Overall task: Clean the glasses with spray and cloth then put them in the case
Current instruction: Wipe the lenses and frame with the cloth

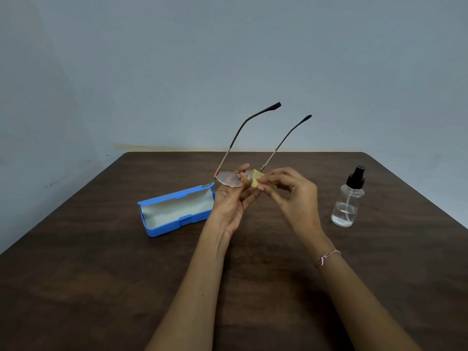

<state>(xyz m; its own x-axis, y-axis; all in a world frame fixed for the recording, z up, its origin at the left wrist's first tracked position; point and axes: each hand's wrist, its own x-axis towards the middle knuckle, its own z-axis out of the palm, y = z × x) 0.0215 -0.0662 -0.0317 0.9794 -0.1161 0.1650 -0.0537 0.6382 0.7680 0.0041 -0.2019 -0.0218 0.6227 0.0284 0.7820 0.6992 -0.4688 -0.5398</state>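
Observation:
Thin gold-rimmed glasses (229,179) with dark temple tips are held up over the table, their arms unfolded and pointing up and away. My left hand (231,202) pinches the frame near the bridge. My right hand (291,192) pinches a small folded yellow cloth (256,181) against the right lens, which the cloth mostly hides. An open blue case (174,211) with a pale lining lies on the table to the left of my hands. A clear spray bottle (348,200) with a black nozzle stands upright to the right.
The dark brown wooden table (101,274) runs to a pale blue wall at the back. Its right corner edge passes just beyond the spray bottle. A thread bracelet (326,257) is on my right wrist.

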